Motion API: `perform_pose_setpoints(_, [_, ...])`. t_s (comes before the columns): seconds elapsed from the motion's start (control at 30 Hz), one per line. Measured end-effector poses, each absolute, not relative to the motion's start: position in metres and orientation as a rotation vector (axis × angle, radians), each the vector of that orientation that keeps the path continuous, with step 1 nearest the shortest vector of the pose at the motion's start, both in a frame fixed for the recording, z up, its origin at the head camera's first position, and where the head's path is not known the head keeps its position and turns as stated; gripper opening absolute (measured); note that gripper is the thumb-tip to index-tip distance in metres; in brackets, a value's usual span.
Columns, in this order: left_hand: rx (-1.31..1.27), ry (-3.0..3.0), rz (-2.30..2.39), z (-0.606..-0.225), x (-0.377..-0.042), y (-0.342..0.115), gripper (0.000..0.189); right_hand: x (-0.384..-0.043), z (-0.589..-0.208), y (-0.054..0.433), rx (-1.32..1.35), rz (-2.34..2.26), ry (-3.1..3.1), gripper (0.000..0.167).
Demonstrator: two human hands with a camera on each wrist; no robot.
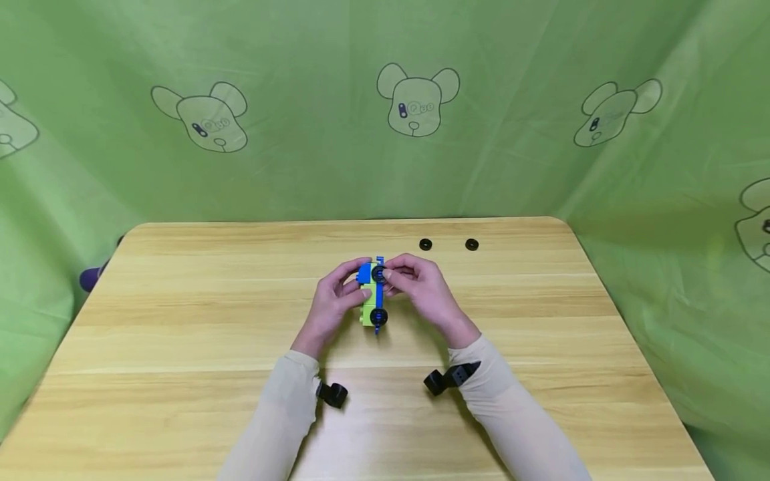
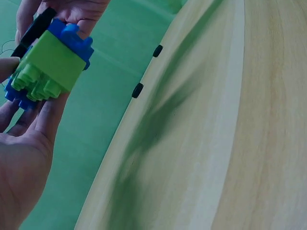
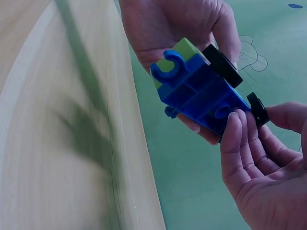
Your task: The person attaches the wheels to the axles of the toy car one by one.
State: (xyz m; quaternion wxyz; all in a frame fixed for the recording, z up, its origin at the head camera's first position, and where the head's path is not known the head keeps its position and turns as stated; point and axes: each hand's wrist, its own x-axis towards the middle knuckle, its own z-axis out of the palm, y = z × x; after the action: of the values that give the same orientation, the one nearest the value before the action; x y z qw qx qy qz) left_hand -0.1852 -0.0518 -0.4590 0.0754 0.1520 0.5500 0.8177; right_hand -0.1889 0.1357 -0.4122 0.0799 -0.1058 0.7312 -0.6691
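Note:
My left hand [image 1: 329, 297] grips a toy car [image 1: 369, 316] built of lime green and blue blocks from its left side, raised above the table. The car is turned on its side, its blue base [image 3: 192, 91] facing right and ending in a hook. Two black wheels sit on the side facing up. At the far one, a black wheel [image 3: 258, 108], my right hand [image 1: 424, 287] pinches with the thumb on its outer face and fingertips against the base. The nearer wheel [image 1: 379, 317] is untouched by the right hand. Green studs [image 2: 36, 81] show in the left wrist view.
Two loose black wheels, a left one [image 1: 426, 244] and a right one [image 1: 472, 244], lie near the far edge of the wooden table [image 1: 180, 321]. A green curtain [image 1: 313, 167] with mouse-head outlines hangs behind. Something purple [image 1: 90, 278] shows beyond the left table edge.

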Motion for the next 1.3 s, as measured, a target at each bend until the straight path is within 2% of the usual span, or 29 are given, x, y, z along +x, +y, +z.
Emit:
perform_pose_setpoints(0.2, [0.454,1.651,2.451,-0.460,-0.185,-0.054,0.058,-0.188,-0.411,0.137,-0.329,-1.962,2.211,0.022])
perform_pose_setpoints(0.77, [0.152,1.627,2.629,-0.457,-0.189,-0.059,0.054,-0.178,-0.413,0.147,-0.562,-1.776,2.344,0.022])
perform_pose_setpoints(1.1, [-0.080,1.760,2.624,-0.456,-0.192,-0.057,0.042,-0.173,-0.420,0.147,-0.734,-1.720,2.270,0.045])
perform_pose_setpoints(1.3, [-0.163,1.829,2.579,-0.454,-0.191,-0.053,0.041,-0.173,-0.422,0.143,-0.771,-1.688,2.300,0.052])
